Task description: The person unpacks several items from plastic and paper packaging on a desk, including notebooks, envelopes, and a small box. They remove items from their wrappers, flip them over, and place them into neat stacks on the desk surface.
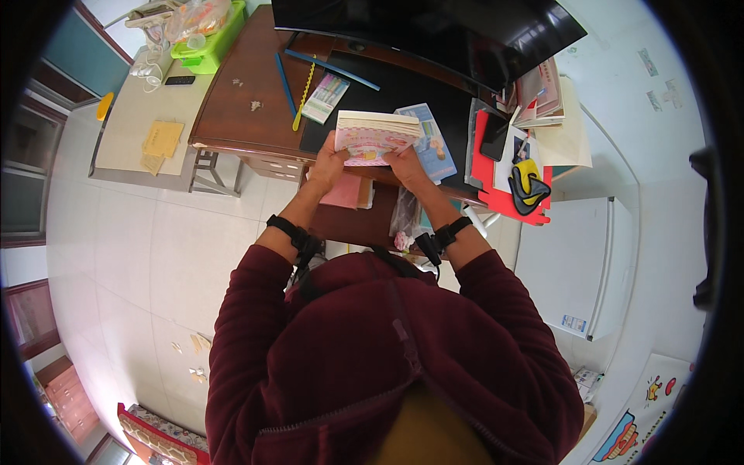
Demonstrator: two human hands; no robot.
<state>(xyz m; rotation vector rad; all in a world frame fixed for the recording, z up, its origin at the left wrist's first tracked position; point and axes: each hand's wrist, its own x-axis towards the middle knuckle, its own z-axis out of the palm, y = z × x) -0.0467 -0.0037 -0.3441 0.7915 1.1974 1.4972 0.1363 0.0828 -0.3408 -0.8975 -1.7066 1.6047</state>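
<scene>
Between my two hands a thick notebook (375, 139) with a pink, patterned cover is held up over the desk's front edge, its page edges facing the far side. My left hand (330, 160) grips its lower left corner, thumb on the cover. At the lower right corner my right hand (405, 167) grips it the same way. Partly hidden behind the notebook, a blue booklet (433, 142) lies on the black desk mat (407, 96). A pack of coloured pens (326, 97) lies to the left, beside a yellow twisted stick (306, 93) and two blue strips (285, 85).
A large monitor (430, 35) stands along the back of the brown desk (244, 116). To the right are a phone (494, 136), a yellow and grey cloth (528, 185) on red card (488, 197), and stacked books (543, 96). A side table (125, 133) holds a green bin (218, 43).
</scene>
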